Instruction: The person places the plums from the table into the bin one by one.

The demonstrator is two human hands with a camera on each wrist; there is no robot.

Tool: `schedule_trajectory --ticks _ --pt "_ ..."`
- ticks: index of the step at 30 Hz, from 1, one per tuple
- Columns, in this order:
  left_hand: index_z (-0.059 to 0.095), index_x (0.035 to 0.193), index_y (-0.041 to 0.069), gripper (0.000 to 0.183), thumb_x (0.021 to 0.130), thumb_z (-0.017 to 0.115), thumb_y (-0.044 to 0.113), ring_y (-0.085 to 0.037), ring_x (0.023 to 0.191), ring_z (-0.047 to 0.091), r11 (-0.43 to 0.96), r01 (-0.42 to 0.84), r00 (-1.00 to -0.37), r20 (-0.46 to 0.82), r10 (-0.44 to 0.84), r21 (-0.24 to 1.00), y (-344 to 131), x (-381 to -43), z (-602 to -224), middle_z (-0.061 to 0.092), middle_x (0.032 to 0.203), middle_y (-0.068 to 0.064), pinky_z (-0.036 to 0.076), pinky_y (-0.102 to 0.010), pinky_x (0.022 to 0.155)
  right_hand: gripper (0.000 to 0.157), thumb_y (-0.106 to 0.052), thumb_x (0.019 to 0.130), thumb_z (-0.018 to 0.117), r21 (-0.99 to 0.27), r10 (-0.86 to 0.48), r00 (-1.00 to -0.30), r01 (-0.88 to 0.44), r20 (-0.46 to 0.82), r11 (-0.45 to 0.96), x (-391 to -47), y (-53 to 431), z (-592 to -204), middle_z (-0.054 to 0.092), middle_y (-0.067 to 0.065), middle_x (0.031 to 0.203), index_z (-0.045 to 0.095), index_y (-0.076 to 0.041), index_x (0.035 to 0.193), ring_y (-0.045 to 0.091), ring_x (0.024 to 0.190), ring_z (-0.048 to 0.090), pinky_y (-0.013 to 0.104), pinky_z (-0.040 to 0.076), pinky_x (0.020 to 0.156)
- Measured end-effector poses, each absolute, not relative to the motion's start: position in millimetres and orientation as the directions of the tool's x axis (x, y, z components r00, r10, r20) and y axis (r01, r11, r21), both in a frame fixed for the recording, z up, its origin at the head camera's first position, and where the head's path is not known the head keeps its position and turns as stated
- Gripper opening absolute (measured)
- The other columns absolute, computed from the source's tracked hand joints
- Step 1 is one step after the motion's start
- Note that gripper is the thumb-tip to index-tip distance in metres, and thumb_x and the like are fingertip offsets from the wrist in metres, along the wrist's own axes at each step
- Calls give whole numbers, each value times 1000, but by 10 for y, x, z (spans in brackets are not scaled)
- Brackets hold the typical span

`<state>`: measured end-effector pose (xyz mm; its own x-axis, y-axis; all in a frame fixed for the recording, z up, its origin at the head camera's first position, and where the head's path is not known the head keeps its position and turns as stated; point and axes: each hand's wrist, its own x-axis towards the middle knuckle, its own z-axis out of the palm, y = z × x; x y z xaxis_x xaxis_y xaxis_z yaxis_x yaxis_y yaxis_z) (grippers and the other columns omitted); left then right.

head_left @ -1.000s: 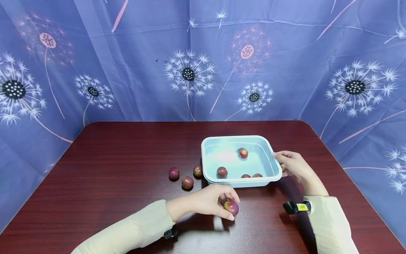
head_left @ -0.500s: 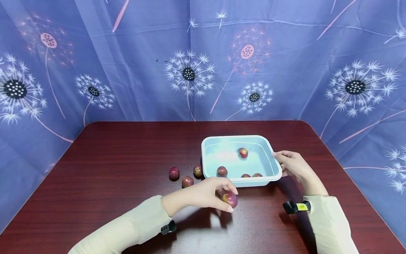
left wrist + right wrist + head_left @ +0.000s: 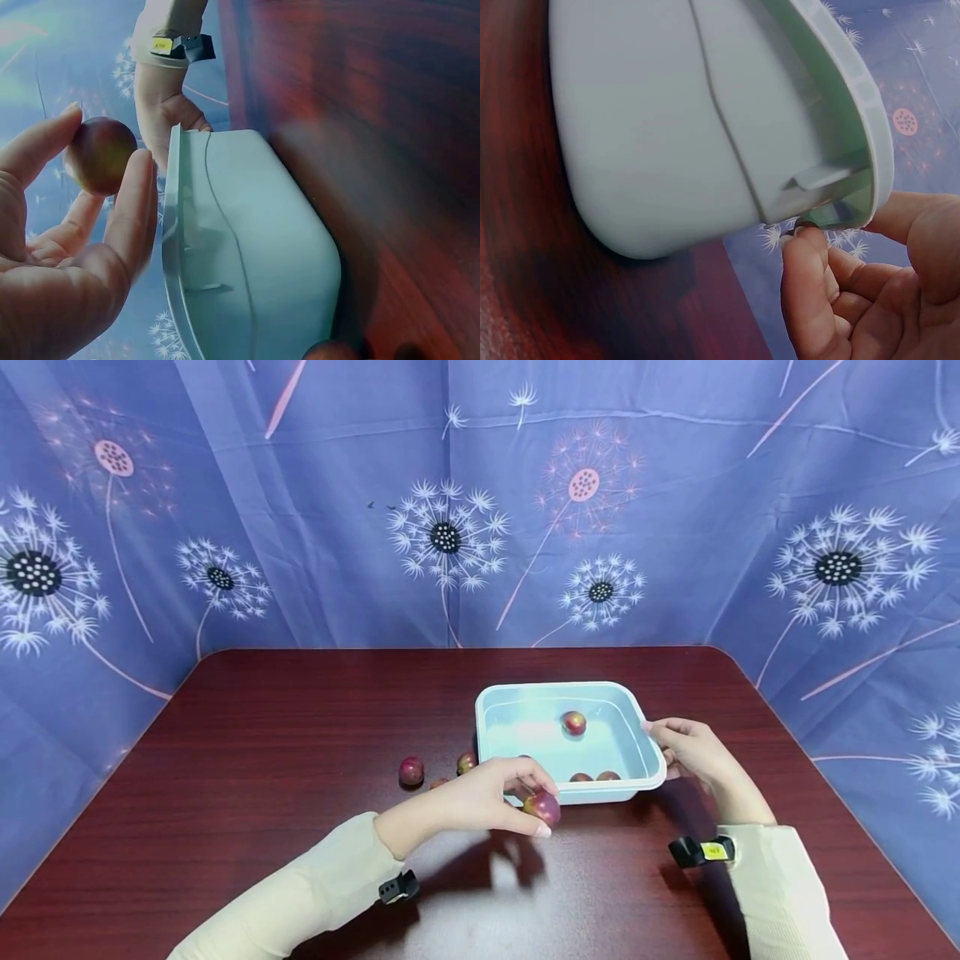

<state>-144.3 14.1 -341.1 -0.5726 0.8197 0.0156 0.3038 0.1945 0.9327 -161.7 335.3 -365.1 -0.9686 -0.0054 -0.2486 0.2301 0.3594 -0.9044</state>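
My left hand pinches a red-purple plum between thumb and fingertips, in front of the near rim of a pale blue plastic basin. The left wrist view shows this plum raised beside the basin wall. At the basin's right end, my right hand grips the rim, thumb on top and fingers curled beneath, as the right wrist view also shows. Inside lies one plum toward the back, with two others partly hidden by the near rim. Another there is almost wholly covered by my left hand.
Left of the basin, a dark plum and a second plum sit on the reddish-brown table. A third is mostly hidden behind my left wrist. A blue dandelion-print cloth hangs around the table's back and sides.
My left hand has lifted the plum and carried it slightly away from me, toward the basin's near rim, covering one plum inside. My right hand and the basin have stayed put.
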Motion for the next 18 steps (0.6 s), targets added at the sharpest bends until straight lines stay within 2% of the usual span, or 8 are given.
schedule_trajectory --ticks 12,18 --pt "61 111 2 37 78 75 9 -2 86 59 220 259 -628 -9 779 940 196 -1534 -3343 67 99 -7 46 -21 87 45 -28 98 50 -911 -2 -970 229 -244 344 -1601 3364 -3653 60 -6 68 50 13 117 6 59 60 29 56 58" --pt "63 109 6 34 78 76 10 -5 84 58 240 245 -672 -14 740 939 216 -1643 -3359 65 99 -4 47 -22 82 45 -27 98 50 -913 -11 -970 224 -242 342 -1612 3351 -3657 60 -6 68 49 14 117 6 58 59 29 56 58"
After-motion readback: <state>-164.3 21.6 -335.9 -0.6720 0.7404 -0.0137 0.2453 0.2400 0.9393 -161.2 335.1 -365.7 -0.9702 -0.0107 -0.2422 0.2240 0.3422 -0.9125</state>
